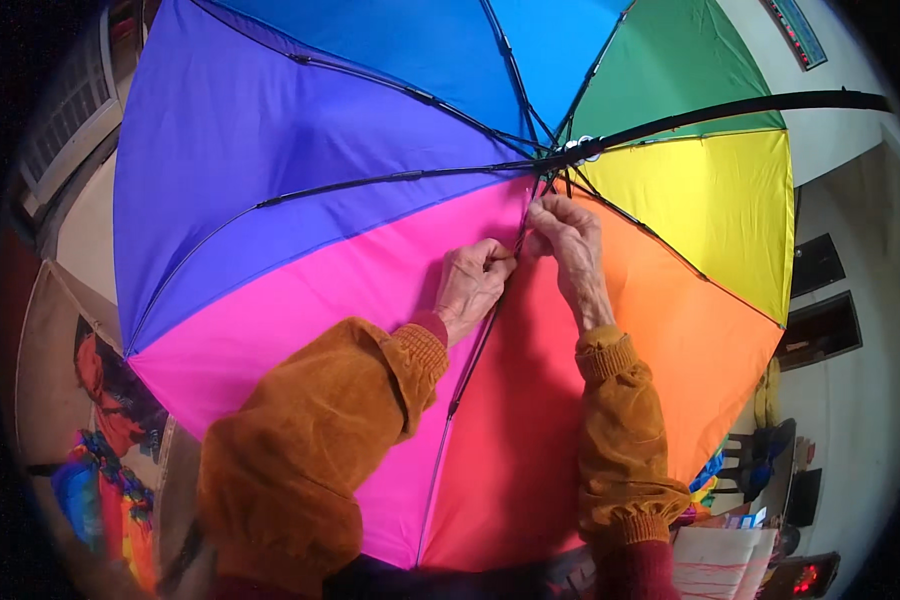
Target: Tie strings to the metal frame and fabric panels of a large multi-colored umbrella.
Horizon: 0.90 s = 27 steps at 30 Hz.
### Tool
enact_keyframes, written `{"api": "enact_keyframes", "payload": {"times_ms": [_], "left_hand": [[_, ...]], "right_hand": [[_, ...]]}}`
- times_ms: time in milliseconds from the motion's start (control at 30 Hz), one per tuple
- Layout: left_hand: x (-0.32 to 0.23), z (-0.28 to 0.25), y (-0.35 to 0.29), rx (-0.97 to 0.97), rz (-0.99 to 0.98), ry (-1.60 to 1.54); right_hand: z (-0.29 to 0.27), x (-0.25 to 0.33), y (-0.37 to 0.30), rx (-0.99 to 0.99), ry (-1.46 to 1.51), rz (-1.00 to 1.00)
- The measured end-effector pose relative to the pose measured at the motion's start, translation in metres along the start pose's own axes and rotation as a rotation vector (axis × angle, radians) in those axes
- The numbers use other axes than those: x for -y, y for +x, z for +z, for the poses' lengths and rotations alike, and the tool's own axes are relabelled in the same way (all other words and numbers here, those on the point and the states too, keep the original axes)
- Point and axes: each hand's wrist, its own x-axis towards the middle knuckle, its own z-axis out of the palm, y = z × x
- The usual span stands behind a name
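An open rainbow umbrella (350, 270) fills most of the head view, its inner side toward me. Black ribs spread from the hub (578, 152). The black shaft (720, 115) reaches off to the upper right. My left hand (473, 286) is closed in a pinch on the rib (476, 358) along the seam between the pink and red panels. Just above and to its right, my right hand (570, 242) is also closed, fingertips pressed together beside the same rib near the hub. Whatever lies between the right fingertips is too small to make out.
Bundled multicoloured cloth (100, 500) lies at the lower left. To the lower right is a white-topped surface (722, 560) with small items on it, and a dark chair (755, 455) beyond. A pale wall (850, 370) runs along the right.
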Motion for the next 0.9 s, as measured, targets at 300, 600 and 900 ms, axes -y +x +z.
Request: {"api": "enact_keyframes", "payload": {"times_ms": [300,600,900], "left_hand": [[-0.002,-0.022,0.006,0.132,-0.436,-0.366],[-0.005,-0.023,0.007,0.232,-0.548,-0.417],[-0.003,-0.021,0.009,0.238,-0.527,-0.37]], "right_hand": [[-0.026,-0.035,-0.033,0.175,-0.839,-0.383],[-0.016,-0.042,-0.038,0.19,-0.966,-0.473],[-0.024,-0.054,-0.04,0.235,-0.785,-0.389]]}}
